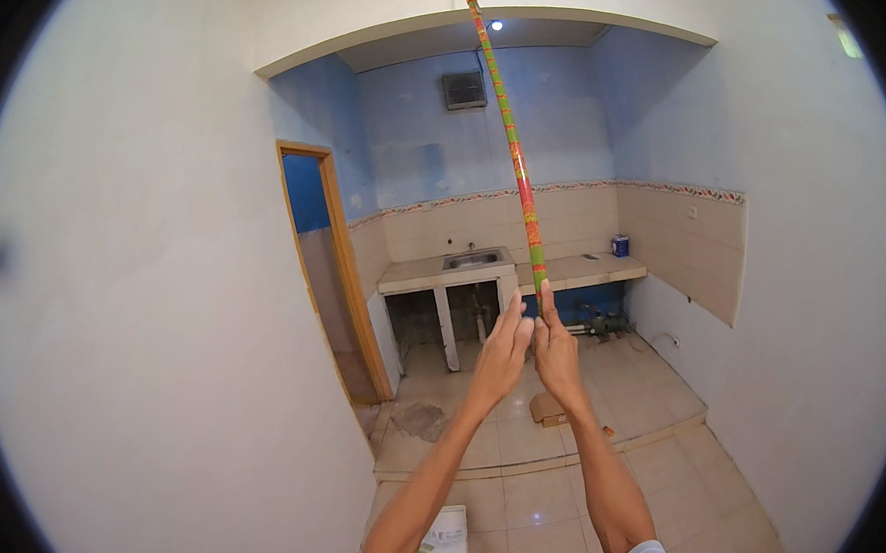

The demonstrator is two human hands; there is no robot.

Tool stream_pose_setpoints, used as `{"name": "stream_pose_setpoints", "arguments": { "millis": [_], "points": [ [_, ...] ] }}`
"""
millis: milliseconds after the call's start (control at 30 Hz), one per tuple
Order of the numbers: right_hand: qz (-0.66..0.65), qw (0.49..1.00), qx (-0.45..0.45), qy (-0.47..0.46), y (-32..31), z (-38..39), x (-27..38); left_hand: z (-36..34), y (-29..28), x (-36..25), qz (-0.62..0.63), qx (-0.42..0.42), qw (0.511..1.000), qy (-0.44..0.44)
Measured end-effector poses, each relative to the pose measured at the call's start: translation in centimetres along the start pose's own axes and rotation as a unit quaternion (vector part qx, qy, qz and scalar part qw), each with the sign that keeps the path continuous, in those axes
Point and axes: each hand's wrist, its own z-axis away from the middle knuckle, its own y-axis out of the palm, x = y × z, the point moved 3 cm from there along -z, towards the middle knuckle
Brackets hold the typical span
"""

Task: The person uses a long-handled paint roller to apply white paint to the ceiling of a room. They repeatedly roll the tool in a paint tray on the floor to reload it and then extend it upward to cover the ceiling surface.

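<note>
A long, thin pole [524, 196] patterned in green, orange and red slants upward and away from me, its tip near the top edge of the view, in front of the pale beam. Close together at its lower part, my left hand [502, 355] and my right hand [557, 358] are both closed around it. The index fingers stretch up along the pole, and the palms hide its bottom end. What the pole's far tip carries, if anything, is too small to make out.
Ahead, a tiled counter [413, 272] holds a sink [476, 262] and a blue can [620, 246]. A wooden door frame [337, 241] stands left. On the floor lie a cardboard piece [548, 410], a plastic sheet [418, 421] and a white container [447, 533]. A raised step edge [513, 467] crosses the floor.
</note>
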Motion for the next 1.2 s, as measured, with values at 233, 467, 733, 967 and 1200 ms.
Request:
{"name": "stream_pose_setpoints", "arguments": {
  "millis": [233, 467, 733, 967, 1200],
  "points": [
    [0.054, 0.997, 0.040, 0.043, -0.1, 5.4, -2.1, -5.5, 2.1, 2.6, -0.088, 0.019, 0.996, -0.014],
    [0.046, 0.996, 0.069, 0.044, 0.4, 14.8, -6.7, -4.0, 4.8, 6.7, -0.036, 0.022, 0.993, -0.106],
    [0.052, 0.988, 0.101, 0.107, 0.8, 22.3, -9.7, 3.9, 6.8, 5.5, 0.083, 0.026, 0.981, -0.175],
    [0.046, 0.997, 0.059, 0.017, 2.4, 23.7, -9.4, 5.4, 6.0, 6.6, 0.071, -0.014, 0.985, -0.154],
    [0.009, 0.994, 0.083, 0.076, 2.9, 17.3, -2.3, -1.8, 1.6, 4.0, 0.052, -0.027, 0.993, -0.106]
  ]
}}
